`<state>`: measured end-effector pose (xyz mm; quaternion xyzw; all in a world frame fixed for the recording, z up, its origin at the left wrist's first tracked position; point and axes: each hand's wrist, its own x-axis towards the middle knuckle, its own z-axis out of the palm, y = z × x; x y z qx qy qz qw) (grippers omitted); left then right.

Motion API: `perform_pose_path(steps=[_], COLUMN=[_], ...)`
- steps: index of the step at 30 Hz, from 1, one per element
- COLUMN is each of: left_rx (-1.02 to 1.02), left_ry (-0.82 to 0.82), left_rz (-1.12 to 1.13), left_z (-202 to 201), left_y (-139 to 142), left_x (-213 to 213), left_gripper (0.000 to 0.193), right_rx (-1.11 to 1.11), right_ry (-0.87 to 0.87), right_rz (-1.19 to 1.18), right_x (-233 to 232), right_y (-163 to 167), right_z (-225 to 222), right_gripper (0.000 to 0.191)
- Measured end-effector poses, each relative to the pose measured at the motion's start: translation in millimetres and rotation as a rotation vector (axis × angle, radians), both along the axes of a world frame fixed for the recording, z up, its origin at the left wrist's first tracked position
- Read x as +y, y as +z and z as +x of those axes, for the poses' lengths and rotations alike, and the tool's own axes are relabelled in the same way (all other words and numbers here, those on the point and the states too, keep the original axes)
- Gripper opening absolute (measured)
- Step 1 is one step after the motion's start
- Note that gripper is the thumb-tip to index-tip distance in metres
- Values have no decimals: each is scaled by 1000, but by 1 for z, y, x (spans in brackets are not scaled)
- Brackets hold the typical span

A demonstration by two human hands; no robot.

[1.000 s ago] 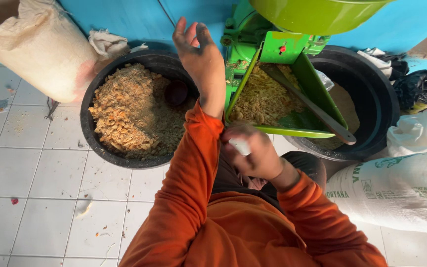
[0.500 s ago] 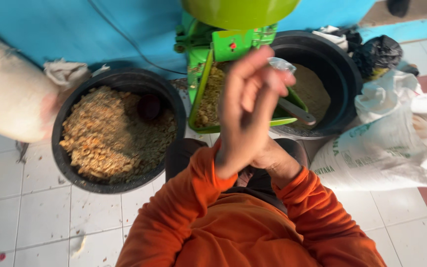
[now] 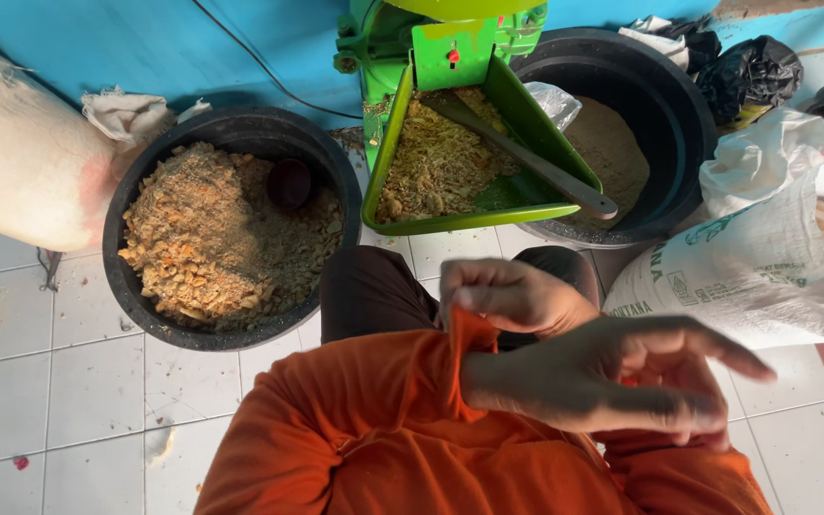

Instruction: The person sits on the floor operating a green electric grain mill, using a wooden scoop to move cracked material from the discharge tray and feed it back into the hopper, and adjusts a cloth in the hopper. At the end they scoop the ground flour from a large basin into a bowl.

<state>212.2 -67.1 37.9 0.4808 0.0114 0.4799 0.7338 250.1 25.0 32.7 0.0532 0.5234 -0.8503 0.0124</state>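
A large white woven sack [image 3: 765, 257] with green printing on its side is seen lying at the right, against the right-hand black tub [image 3: 665, 105], which is filled with fine tan meal. Behind that tub, black and white plastic bags [image 3: 736, 57] are bunched against the blue wall [image 3: 145, 48]. At the far left a bulging pale sack [image 3: 21, 162] with a faint reddish mark is propped beside the left-hand black tub [image 3: 135, 286], which is heaped with coarse brown crumbled feed; a small dark scoop [image 3: 290, 183] is half buried in it. Between the tubs a green machine [image 3: 450, 48] is set, and its green chute [image 3: 526, 124] is covered with the same coarse crumbs. Low in the view, the orange sleeve [image 3: 402, 401] is found directly under both hands, close to the body and well apart from the tubs. The cuff of the sleeve is pinched by the left hand [image 3: 512, 296], whose fingers are curled shut on a raised fold of cloth. The right hand [image 3: 603, 381] is held across the front, palm turned inward, its fingers loosely bent and spread with nothing gripped, and its wrist is bordered by the pulled cuff.
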Motion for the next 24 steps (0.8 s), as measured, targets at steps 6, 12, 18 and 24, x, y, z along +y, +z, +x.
perform_pose_path(steps=[6,12,18,24], left_rx=[-61,24,463,1152], left_ry=[-173,-228,105,1265], left_rz=[-107,-40,348,862], left_z=[8,16,-27,-139], left_y=[-14,-17,15,16], left_x=[-7,-14,-24,26], left_gripper=[35,33,40,32], right_rx=[361,38,-277,-264], right_ry=[227,229,-487,-1075], right_rz=[122,374,1055,2017], right_x=[-6,-16,-20,39], right_y=[19,3,10,0], right_z=[4,-15,-7,50], right_gripper=[29,19,26,30])
